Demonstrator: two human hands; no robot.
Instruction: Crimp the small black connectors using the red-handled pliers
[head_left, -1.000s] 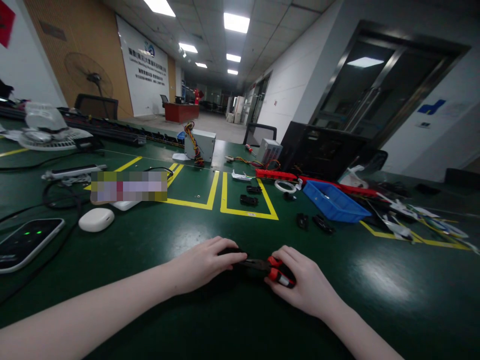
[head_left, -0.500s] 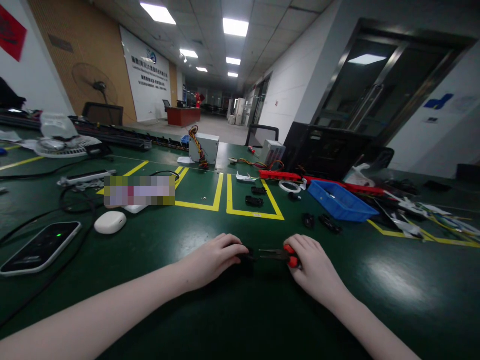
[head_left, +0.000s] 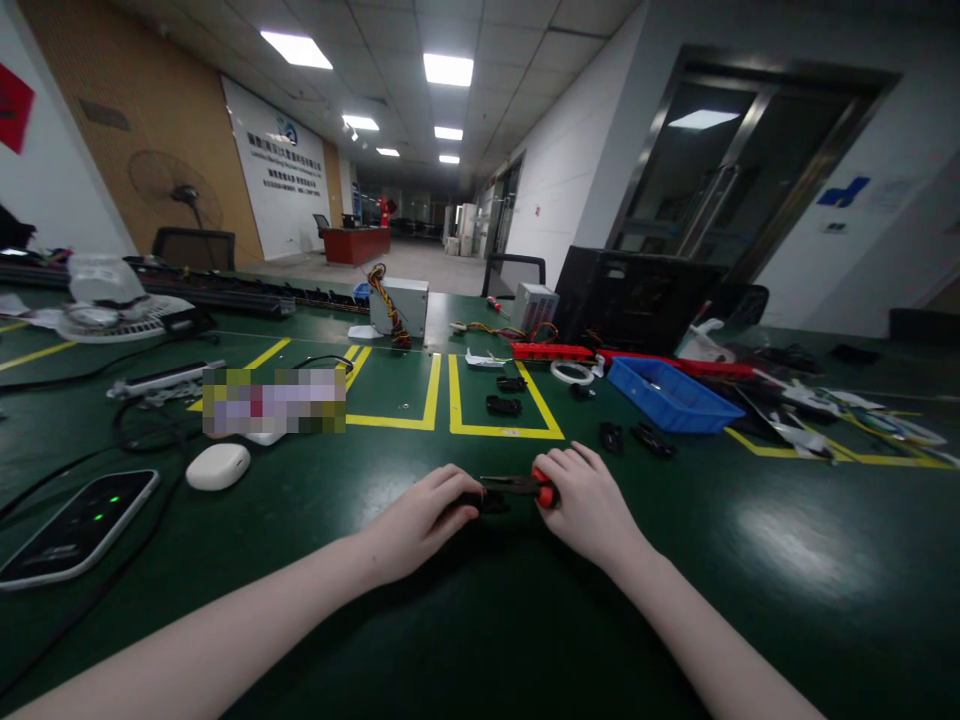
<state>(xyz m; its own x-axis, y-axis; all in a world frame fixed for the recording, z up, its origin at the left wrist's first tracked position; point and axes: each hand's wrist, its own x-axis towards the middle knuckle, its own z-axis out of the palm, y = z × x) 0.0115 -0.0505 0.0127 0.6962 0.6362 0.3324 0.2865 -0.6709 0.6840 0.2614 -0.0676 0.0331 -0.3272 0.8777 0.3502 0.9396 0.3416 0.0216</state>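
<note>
My left hand (head_left: pixel 431 515) is closed on a small black part (head_left: pixel 493 502), whose right end sticks out past the fingertips; its kind is too dark to make out. In my right hand (head_left: pixel 589 500) are needle-nose pliers (head_left: pixel 517 485) with red handles, their jaws pointing left. The jaw tips lie just over the black part, close to my left fingers; whether they touch it I cannot tell. Beyond my hands, two small black parts (head_left: pixel 504 404) lie inside a yellow taped box. More black pieces (head_left: pixel 651 440) lie to the right of it.
A blue bin (head_left: pixel 675 395) stands at the right, before a red strip (head_left: pixel 551 352) and loose cables. At left are a white rounded case (head_left: pixel 217 467), a phone-like device (head_left: pixel 79 525) and black cords. Farther back stand a metal power supply box (head_left: pixel 405 308) and a black case (head_left: pixel 637 300).
My right hand has brought the pliers leftward, so their jaws now reach the black part in my left hand. The camera view has shifted slightly.
</note>
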